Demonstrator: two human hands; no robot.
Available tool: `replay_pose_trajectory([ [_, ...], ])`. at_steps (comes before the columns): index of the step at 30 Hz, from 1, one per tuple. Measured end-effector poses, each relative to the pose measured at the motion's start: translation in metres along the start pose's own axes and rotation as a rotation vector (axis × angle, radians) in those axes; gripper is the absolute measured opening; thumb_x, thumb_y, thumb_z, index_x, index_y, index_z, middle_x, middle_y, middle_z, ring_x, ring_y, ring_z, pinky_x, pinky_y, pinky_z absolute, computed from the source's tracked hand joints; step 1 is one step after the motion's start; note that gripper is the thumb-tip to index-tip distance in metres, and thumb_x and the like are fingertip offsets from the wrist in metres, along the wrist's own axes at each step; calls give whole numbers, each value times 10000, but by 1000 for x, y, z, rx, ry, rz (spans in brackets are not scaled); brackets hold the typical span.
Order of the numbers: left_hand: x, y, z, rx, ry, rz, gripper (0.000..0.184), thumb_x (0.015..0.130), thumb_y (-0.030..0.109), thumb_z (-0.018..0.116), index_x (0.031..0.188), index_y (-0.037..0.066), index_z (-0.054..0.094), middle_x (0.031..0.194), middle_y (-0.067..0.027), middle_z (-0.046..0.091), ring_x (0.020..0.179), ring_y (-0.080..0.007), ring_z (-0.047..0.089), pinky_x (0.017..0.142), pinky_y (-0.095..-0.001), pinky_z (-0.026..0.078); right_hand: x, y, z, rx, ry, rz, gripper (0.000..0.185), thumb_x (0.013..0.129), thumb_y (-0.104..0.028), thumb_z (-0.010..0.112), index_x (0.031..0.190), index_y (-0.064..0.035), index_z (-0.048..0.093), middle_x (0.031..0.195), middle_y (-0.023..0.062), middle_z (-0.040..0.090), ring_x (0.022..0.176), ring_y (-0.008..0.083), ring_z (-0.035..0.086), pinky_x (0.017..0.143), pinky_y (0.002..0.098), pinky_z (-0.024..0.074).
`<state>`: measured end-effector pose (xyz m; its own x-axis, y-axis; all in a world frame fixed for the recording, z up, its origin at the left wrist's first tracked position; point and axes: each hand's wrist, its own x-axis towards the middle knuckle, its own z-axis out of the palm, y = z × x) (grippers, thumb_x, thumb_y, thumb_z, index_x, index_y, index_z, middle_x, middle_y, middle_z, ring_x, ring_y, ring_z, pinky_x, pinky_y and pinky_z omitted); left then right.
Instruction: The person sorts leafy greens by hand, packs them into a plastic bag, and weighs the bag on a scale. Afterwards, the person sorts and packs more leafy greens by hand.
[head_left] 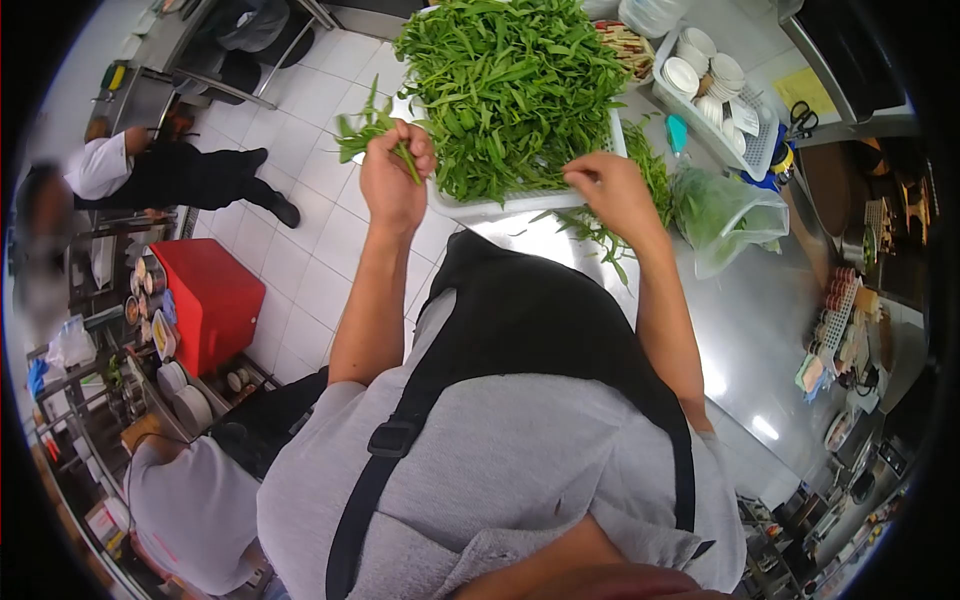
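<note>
A large heap of leafy greens (515, 90) fills a white basket (490, 208) on the steel counter. My left hand (397, 170), left of the basket, is closed round a small bunch of green stems (365, 132), whose leaves stick out to the left. My right hand (610, 188) is over the basket's front right corner with thumb and fingertips pinched together; anything between them is too small to make out. Loose leaves and stems (597, 228) lie below it on the counter. A clear plastic bag of greens (722, 215) is to its right.
A crate of white dishes (725, 98), a teal-bladed tool (677, 132) and scissors (801, 118) are at the upper right. Two people, one standing (165, 175) and one nearer (195, 510), are on the left. A red box (208, 305) stands between them.
</note>
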<state>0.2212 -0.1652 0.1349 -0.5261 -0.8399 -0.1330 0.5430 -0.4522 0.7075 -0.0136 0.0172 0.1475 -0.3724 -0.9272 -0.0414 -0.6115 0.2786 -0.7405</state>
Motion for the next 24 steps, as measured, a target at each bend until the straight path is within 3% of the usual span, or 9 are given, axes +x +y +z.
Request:
replay_pose_trajectory([
  [2,-8,-6,2,-30,20,-33,130,996,174,426,990,67,500,788,-68,508,674,-162,432,600,-306,366,24,0,21,-46,-189,-89,190,868,-106,706,1027,-16,757,945,150,735,818,263,682,763,348,528],
  [5,-21,-12,8,15,101,-7,137,995,150,431,1032,49,515,798,-75,527,677,-167,447,599,-316,379,45,-9,53,125,-412,-117,193,854,-104,718,1025,-28,763,918,149,724,801,280,677,753,363,524],
  [11,-42,-11,3,71,171,15,172,996,112,491,1114,5,556,751,-32,491,603,-98,389,532,-251,317,57,-8,78,-18,-213,-338,188,821,-89,754,998,-28,773,798,133,647,733,272,623,718,357,510],
  [15,-54,-10,3,204,221,41,216,969,106,642,1137,-21,594,676,53,462,514,-31,329,465,-221,245,48,-11,40,344,-86,-184,146,836,-111,769,954,-26,784,891,63,681,737,162,621,673,288,477],
  [16,-55,-12,5,249,213,44,212,971,122,652,1121,-19,604,667,61,463,510,-28,329,463,-222,242,49,-9,34,451,-51,-198,139,864,-102,768,953,4,774,914,32,669,722,92,567,655,243,438],
  [19,-59,-22,10,372,167,30,191,986,165,658,1061,-9,632,649,65,449,511,-35,341,465,-226,254,55,-16,10,556,-14,-130,148,876,-104,769,959,17,766,932,30,661,730,83,560,657,244,435],
  [23,-54,-25,33,376,102,-64,185,981,189,682,964,6,669,635,65,437,512,-43,345,469,-231,261,64,-24,-12,547,-23,-108,165,895,-125,765,966,23,753,839,-10,645,718,55,540,645,230,422],
  [24,-50,-28,37,406,52,-76,229,968,227,708,999,0,688,660,56,505,534,-40,382,484,-225,284,65,-28,-16,541,-22,-113,164,901,-136,762,971,13,754,798,-24,651,707,48,538,639,229,425],
])
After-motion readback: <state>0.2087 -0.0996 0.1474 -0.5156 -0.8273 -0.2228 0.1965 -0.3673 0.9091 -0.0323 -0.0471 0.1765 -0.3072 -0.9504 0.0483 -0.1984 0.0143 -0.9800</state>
